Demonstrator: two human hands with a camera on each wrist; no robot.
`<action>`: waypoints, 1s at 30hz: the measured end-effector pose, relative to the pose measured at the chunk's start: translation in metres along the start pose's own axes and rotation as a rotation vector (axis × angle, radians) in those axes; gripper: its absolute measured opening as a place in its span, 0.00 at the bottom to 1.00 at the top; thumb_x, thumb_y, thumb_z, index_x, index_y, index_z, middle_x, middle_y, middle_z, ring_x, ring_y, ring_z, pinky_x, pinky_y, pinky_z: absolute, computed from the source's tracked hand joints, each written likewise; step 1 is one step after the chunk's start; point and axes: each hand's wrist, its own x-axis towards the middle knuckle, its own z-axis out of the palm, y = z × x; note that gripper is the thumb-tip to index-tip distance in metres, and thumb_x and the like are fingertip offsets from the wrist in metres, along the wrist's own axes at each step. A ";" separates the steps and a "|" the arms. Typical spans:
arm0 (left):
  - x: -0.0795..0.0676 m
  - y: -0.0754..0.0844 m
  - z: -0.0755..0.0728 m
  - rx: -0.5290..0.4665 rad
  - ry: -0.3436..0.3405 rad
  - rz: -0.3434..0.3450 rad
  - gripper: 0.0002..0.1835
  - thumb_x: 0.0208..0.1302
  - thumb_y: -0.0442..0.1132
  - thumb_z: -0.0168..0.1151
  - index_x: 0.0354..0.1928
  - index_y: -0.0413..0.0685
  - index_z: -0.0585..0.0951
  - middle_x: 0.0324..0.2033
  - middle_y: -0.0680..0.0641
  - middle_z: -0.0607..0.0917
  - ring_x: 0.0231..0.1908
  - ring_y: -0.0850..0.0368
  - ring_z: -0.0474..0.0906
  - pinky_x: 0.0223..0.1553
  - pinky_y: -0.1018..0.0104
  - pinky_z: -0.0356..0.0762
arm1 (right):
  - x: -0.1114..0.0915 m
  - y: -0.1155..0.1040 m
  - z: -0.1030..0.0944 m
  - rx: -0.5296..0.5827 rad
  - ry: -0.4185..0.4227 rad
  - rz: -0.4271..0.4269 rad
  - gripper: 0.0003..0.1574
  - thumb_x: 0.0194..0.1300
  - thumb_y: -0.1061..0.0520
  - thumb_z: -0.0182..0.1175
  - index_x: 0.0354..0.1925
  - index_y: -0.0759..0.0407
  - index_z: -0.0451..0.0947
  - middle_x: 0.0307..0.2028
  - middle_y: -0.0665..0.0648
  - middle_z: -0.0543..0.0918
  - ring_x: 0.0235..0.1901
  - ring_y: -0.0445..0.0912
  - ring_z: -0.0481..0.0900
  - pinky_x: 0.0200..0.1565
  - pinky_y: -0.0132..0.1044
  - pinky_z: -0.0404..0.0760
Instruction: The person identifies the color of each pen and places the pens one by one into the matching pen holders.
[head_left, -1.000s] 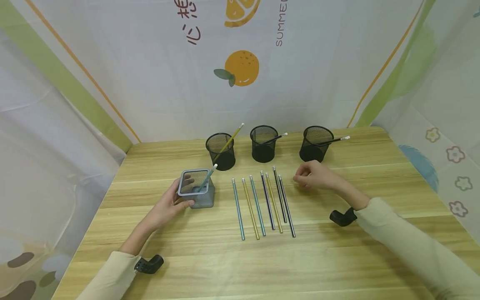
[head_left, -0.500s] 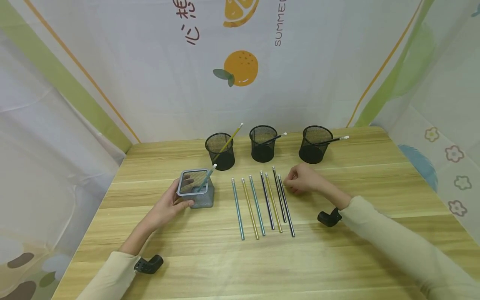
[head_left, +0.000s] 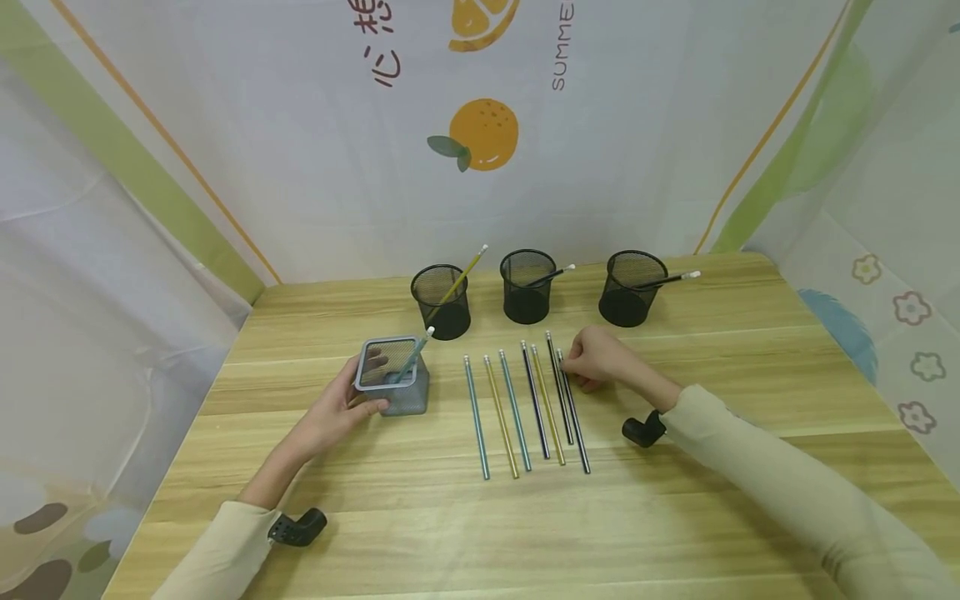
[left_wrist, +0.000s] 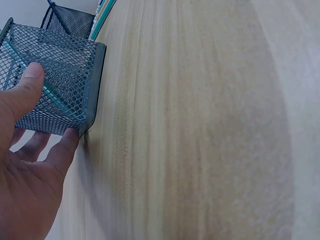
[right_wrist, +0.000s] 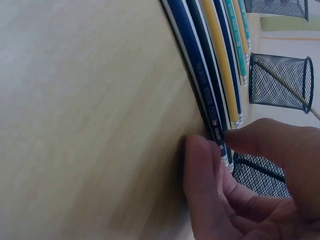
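Observation:
My left hand point(head_left: 337, 412) grips a square grey mesh pencil holder point(head_left: 405, 402) at the table's left, thumb on its near side and fingers round the left. In the left wrist view, a teal pencil point(left_wrist: 55, 97) leans inside the mesh holder. Several pencils lie in a row on the table, among them teal, yellow and black ones. At the row's right end, my right hand point(head_left: 600, 358) pinches a dark blue pencil point(right_wrist: 192, 60) near its eraser end. In the right wrist view its thumb and forefinger sit on either side of that pencil.
Behind the row stand three round black mesh cups: a left one point(head_left: 450, 321) with a yellow pencil, a middle one point(head_left: 527, 308) and a right one point(head_left: 624, 308) with a black pencil each. A printed curtain point(head_left: 337, 183) hangs behind the wooden table point(head_left: 420, 533).
My right hand has moved left to the rightmost pencil, and its fingers have come round the eraser end. The left hand and the grey holder have stayed in place.

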 end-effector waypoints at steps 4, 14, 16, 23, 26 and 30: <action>0.000 0.000 0.000 0.004 0.001 0.005 0.40 0.67 0.21 0.62 0.76 0.35 0.54 0.72 0.30 0.61 0.71 0.32 0.58 0.65 0.61 0.70 | 0.003 -0.003 0.002 -0.089 0.007 -0.030 0.28 0.65 0.63 0.62 0.09 0.56 0.69 0.10 0.52 0.76 0.14 0.45 0.82 0.21 0.34 0.85; 0.000 0.000 0.000 0.001 0.001 -0.001 0.41 0.66 0.21 0.62 0.77 0.34 0.53 0.72 0.30 0.61 0.71 0.32 0.58 0.66 0.58 0.69 | 0.004 -0.004 0.002 -0.134 0.010 -0.011 0.32 0.64 0.64 0.63 0.07 0.52 0.65 0.08 0.52 0.74 0.12 0.45 0.80 0.21 0.31 0.83; 0.000 0.000 0.000 0.006 0.001 -0.002 0.41 0.67 0.21 0.62 0.77 0.34 0.53 0.72 0.30 0.61 0.71 0.32 0.58 0.66 0.56 0.68 | 0.004 -0.002 0.001 -0.124 0.007 -0.011 0.32 0.64 0.65 0.63 0.07 0.52 0.64 0.08 0.52 0.74 0.12 0.46 0.80 0.21 0.32 0.83; 0.001 0.000 0.000 0.008 0.001 -0.006 0.41 0.67 0.21 0.63 0.77 0.35 0.53 0.72 0.30 0.61 0.71 0.32 0.58 0.67 0.54 0.68 | 0.002 0.002 -0.004 -0.066 -0.019 -0.014 0.24 0.62 0.67 0.62 0.10 0.60 0.75 0.11 0.53 0.78 0.14 0.45 0.81 0.21 0.32 0.85; 0.000 0.000 0.000 0.007 0.002 -0.003 0.41 0.67 0.21 0.62 0.77 0.34 0.53 0.72 0.30 0.61 0.70 0.32 0.59 0.66 0.58 0.69 | 0.000 0.004 -0.006 -0.054 -0.024 -0.003 0.20 0.62 0.68 0.61 0.13 0.63 0.78 0.13 0.53 0.79 0.14 0.44 0.82 0.22 0.33 0.85; -0.001 0.001 0.000 -0.006 -0.001 0.010 0.41 0.67 0.20 0.62 0.77 0.33 0.52 0.71 0.28 0.61 0.69 0.30 0.60 0.64 0.64 0.70 | -0.003 0.006 -0.010 -0.056 -0.027 -0.001 0.17 0.63 0.67 0.61 0.17 0.64 0.81 0.15 0.54 0.79 0.15 0.44 0.82 0.22 0.33 0.85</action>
